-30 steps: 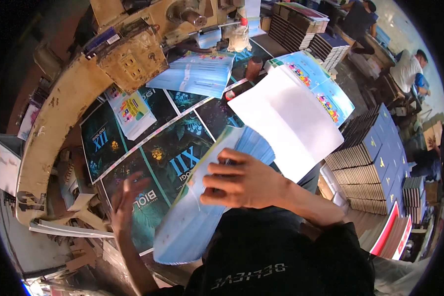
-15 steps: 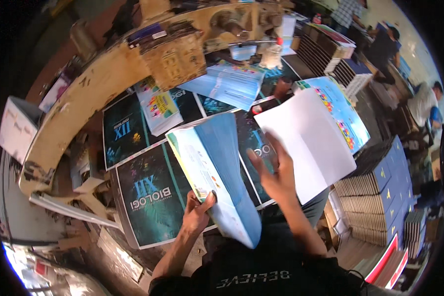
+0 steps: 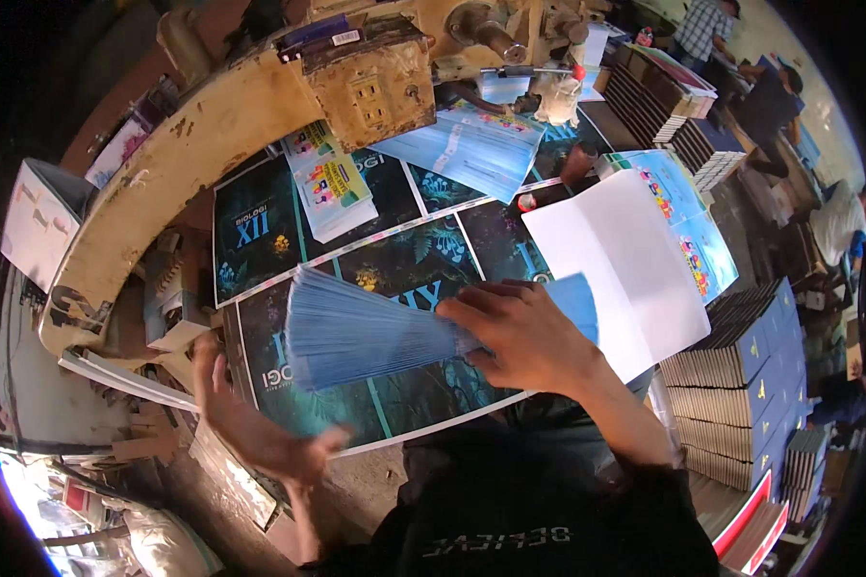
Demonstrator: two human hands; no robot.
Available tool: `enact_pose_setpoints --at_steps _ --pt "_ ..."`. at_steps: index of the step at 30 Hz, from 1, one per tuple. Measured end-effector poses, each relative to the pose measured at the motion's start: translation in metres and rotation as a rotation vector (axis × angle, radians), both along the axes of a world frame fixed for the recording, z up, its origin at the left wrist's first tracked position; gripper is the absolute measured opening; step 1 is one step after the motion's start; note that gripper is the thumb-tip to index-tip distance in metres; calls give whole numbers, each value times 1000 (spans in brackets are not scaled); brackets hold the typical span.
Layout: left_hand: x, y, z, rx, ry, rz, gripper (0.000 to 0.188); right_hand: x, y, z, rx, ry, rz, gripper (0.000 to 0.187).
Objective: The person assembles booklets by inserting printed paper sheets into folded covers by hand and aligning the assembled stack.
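Note:
My right hand (image 3: 524, 337) grips a bundle of blue-edged printed sheets (image 3: 361, 332) round its middle, and the bundle's left end fans out over the table. My left hand (image 3: 265, 438), somewhat blurred, is held off to the left with its fingers apart and nothing in it. Large dark printed sheets (image 3: 250, 216) with plant pictures cover the table under the bundle. Right of my right hand, a white sheet (image 3: 611, 279) lies partly over a pile of light-blue covers (image 3: 707, 236). Toward the back is a spread stack of blue printed sheets (image 3: 471, 149).
A curved yellowish machine frame (image 3: 202, 135) with a worn metal box (image 3: 370, 91) arches over the table's far side. A small pile of colourful covers (image 3: 332, 188) lies beneath it. Stacks of blue books (image 3: 741, 356) stand at the right. Several people work at the back right.
The bundle has turned from upright to lying sideways and fanned. My left hand has let go and moved left; my right hand has taken hold of the bundle.

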State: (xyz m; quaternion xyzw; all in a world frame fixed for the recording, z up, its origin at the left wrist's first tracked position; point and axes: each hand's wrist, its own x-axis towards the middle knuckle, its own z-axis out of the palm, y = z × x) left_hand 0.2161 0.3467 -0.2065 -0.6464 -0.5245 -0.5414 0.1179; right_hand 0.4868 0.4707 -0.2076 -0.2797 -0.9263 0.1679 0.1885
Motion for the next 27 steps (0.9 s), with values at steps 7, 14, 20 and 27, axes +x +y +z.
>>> enact_pose_setpoints --at_steps 7,14,20,27 --pt "62 52 -52 -593 651 -7 97 -7 17 -53 -24 -220 94 54" --pt "46 55 -67 -751 637 53 68 80 21 -32 -38 -152 -239 69" --pt "38 52 -31 -665 691 47 80 96 12 -66 -367 353 -339 52" --pt "-48 17 -86 -830 -224 -209 81 94 -5 -99 -597 680 -410 56"
